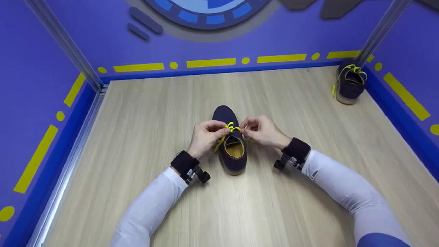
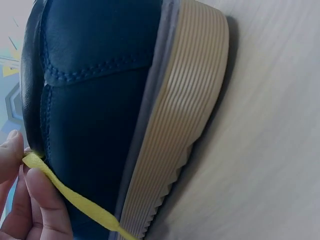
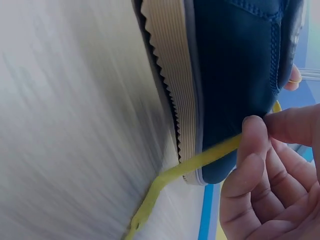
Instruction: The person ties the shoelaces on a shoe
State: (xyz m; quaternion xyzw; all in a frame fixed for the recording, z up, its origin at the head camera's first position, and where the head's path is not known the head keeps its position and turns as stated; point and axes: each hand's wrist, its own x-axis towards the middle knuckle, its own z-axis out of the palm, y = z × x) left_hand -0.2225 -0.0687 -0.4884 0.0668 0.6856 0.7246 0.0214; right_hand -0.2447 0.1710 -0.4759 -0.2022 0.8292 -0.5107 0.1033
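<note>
A dark shoe (image 1: 224, 115) with a tan ridged sole (image 2: 192, 75) stands on the wooden table, its toe pointing away from me. Over its tongue, the yellow shoelace (image 1: 232, 128) forms loops. My left hand (image 1: 204, 137) pinches the lace between thumb and forefinger on the shoe's left side, and a loose end hangs down beside the upper. From the right, my right hand (image 1: 264, 132) pinches another part of the shoelace (image 3: 215, 152), whose tail trails toward the table in the right wrist view. The knot itself is hidden in both wrist views.
A second dark shoe (image 1: 346, 91) with a yellow lace tied in a bow stands in the far right corner. Blue-purple panels (image 1: 219, 51) with yellow markings border the wooden table (image 1: 154, 103) at the back and sides.
</note>
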